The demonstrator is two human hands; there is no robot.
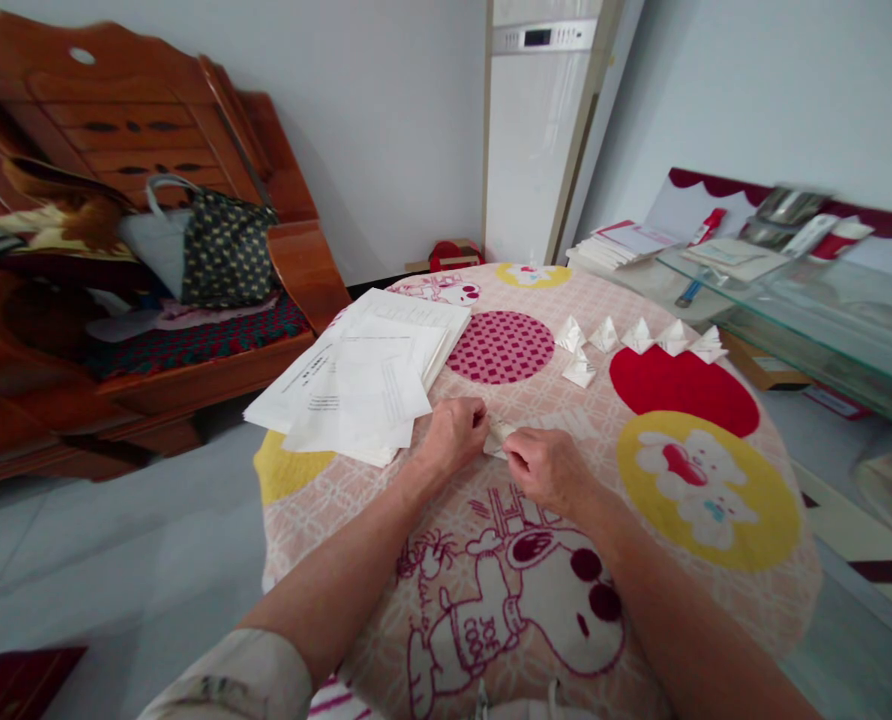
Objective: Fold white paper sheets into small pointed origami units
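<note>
My left hand (455, 432) and my right hand (547, 468) rest close together on a round table covered by a cartoon-print cloth (686, 500). Both have their fingers curled and pinch a small piece of white paper (500, 437) lying between them on the cloth. Most of that paper is hidden by the fingers. A stack of white printed sheets (371, 375) lies just left of my left hand. Several small folded white paper shapes (637, 340) sit in a row farther back on the table.
A carved wooden bench (116, 130) with a patterned bag (225, 250) stands at the left. A tall white appliance (536, 130) is at the back wall. A glass-topped stand (828, 300) with papers and cans is at the right.
</note>
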